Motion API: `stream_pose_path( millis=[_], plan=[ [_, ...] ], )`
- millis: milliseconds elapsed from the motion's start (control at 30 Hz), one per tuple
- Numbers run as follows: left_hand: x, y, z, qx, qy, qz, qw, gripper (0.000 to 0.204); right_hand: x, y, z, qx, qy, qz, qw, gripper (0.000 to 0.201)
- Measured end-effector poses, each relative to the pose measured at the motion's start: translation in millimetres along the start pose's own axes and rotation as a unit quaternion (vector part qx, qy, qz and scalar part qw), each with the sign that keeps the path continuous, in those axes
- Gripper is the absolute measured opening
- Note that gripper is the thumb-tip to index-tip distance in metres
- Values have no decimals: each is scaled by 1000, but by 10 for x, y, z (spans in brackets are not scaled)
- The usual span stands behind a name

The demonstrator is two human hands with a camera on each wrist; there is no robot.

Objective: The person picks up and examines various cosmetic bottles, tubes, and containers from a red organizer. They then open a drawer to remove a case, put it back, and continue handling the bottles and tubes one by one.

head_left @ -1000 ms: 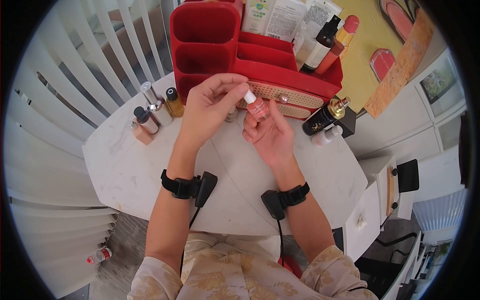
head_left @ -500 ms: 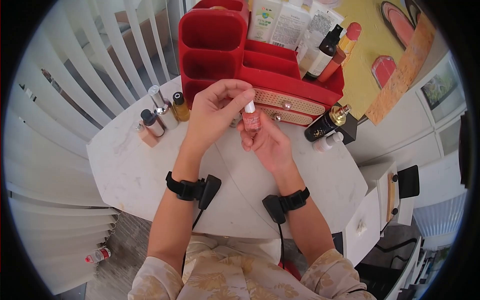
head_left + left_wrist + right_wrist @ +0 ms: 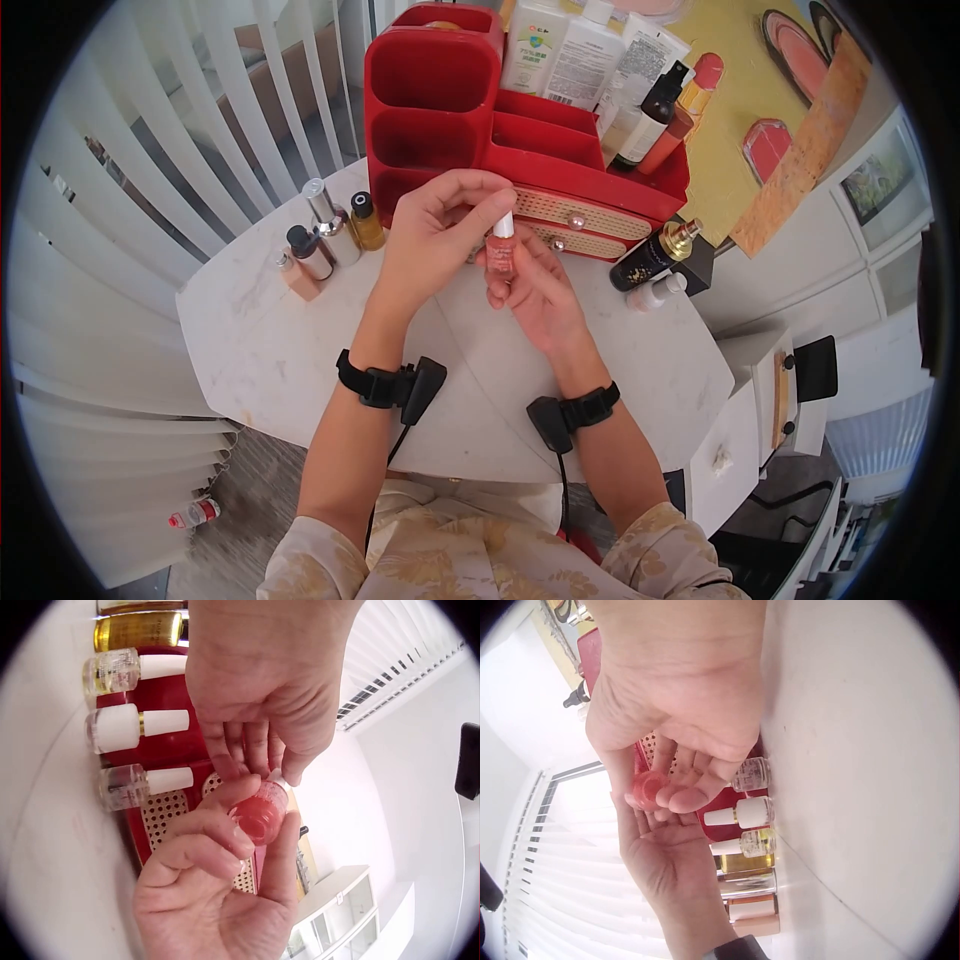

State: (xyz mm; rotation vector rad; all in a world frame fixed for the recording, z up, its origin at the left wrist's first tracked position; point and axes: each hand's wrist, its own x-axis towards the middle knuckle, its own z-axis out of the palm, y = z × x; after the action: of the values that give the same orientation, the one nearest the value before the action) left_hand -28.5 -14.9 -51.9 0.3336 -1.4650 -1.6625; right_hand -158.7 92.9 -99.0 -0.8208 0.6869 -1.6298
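Observation:
A small nail polish bottle [image 3: 500,262] with coral-pink polish and a white cap [image 3: 506,226] is held up between both hands, above the table. My left hand [image 3: 425,240] pinches the cap from above between thumb and fingers. Lower down, my right hand [image 3: 548,302] grips the glass body with thumb and fingertips. The left wrist view shows the bottle's round base [image 3: 259,825] tipped toward that camera. Behind the hands, three white-capped bottles stand in a row: a clear one [image 3: 124,787], a white one [image 3: 116,729] and a yellowish one [image 3: 112,672].
A red organizer [image 3: 590,185] with two woven-front drawers stands at the back, with tubes and bottles in its upper section. Several cosmetic bottles, including a silver-capped one [image 3: 332,220], are at the left. A black spray bottle [image 3: 655,255] stands at the right on the marble-look table [image 3: 480,400].
The nail polish bottle has swung from a slant to nearly upright and come slightly closer to my body. Both hands keep their hold. The head view has shifted a little.

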Motion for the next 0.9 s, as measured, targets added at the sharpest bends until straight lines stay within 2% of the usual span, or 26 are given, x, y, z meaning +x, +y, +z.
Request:
stream_pose_path(
  millis=[267,367,467,900],
  plan=[
    [2,-4,22,-1,-5,-4,1000,25,-23,10,19,-3,21,-7,1000,37],
    [0,18,29,36,-13,-1,999,27,-18,0,32,8,28,-16,999,38],
    [-15,43,-4,59,-45,-12,997,31,-15,20,20,20,33,-22,999,39],
    [-13,21,11,77,-21,3,997,25,-13,22,-3,11,15,-11,1000,35]
  ],
)
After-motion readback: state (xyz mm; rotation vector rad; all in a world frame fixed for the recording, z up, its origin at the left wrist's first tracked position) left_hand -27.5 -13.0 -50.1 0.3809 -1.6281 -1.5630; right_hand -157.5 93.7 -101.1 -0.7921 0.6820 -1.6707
